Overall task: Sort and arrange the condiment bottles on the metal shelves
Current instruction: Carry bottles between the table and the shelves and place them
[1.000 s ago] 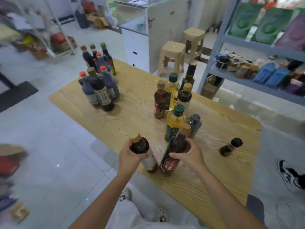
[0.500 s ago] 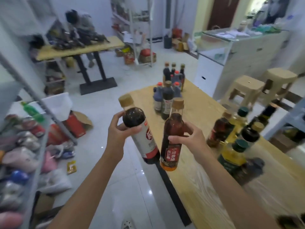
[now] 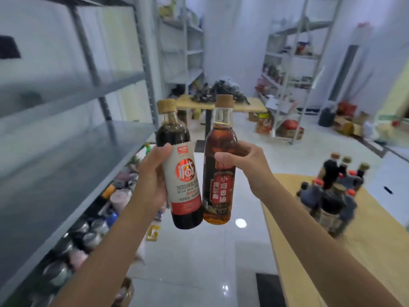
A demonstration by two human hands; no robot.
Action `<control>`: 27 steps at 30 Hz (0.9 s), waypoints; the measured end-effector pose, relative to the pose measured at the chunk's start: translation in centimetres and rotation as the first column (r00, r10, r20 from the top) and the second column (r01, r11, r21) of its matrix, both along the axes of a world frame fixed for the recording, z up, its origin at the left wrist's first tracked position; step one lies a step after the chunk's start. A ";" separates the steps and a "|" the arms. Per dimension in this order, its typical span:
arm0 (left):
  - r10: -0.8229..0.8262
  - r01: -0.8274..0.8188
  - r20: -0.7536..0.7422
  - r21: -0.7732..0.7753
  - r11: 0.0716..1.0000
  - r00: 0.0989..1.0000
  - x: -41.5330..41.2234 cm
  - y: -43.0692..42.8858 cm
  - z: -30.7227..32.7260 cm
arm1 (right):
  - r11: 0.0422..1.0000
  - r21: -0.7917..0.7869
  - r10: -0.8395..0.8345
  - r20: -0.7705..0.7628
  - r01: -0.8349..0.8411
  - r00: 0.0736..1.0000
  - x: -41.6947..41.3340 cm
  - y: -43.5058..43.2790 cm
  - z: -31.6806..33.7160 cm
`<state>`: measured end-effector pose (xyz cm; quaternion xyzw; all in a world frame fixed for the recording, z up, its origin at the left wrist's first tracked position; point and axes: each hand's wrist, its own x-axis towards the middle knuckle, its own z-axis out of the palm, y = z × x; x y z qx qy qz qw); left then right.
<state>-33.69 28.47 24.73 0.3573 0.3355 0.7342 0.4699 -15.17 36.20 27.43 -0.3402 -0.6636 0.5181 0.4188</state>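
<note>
Floor [image 3: 199,251] lies open between the shelf [image 3: 66,156] edge at left and the table [image 3: 376,251] edge at right, and two bottles hang upright over that gap, just beside each other. Left hand [image 3: 152,180] clasps the dark bottle [image 3: 186,173], which has a white-and-red label and a tan cap; right hand [image 3: 243,165] grips the amber bottle [image 3: 221,196], red-labelled and tan-capped, near its shoulder. One bottle per hand; the cluster [image 3: 332,196] on the table is too blurred to count.

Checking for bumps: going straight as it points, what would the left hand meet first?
Likely nothing close: the left hand, gripping the dark white-labelled bottle, faces open white floor; grey metal shelf sits leftward.
</note>
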 end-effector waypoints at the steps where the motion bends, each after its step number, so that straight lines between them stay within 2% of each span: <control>1: 0.021 -0.021 -0.013 0.012 1.000 1.000 -1.1 0.0 0.4 | 1.000 0.005 0.028 -0.006 -0.028 1.000 -1.5 0.6 0.5; 11: 0.246 -0.232 -0.180 0.095 0.968 0.952 -12.4 0.3 3.1 | 0.963 0.022 0.269 -0.072 -0.268 0.960 -15.9 5.0 1.9; 17: 0.412 -0.392 -0.207 0.133 0.910 0.887 -17.9 1.1 5.9 | 0.892 0.082 0.452 -0.088 -0.446 0.888 -23.1 7.6 3.2; 22: 0.575 -0.533 -0.280 0.217 0.818 0.768 -21.9 2.9 9.3 | 0.841 0.144 0.538 -0.121 -0.521 0.834 -29.2 11.2 4.7; 27: 0.790 -0.734 -0.304 0.299 0.610 0.532 -25.4 5.2 13.5 | 0.752 0.208 0.656 -0.143 -0.625 0.741 -36.2 15.2 7.8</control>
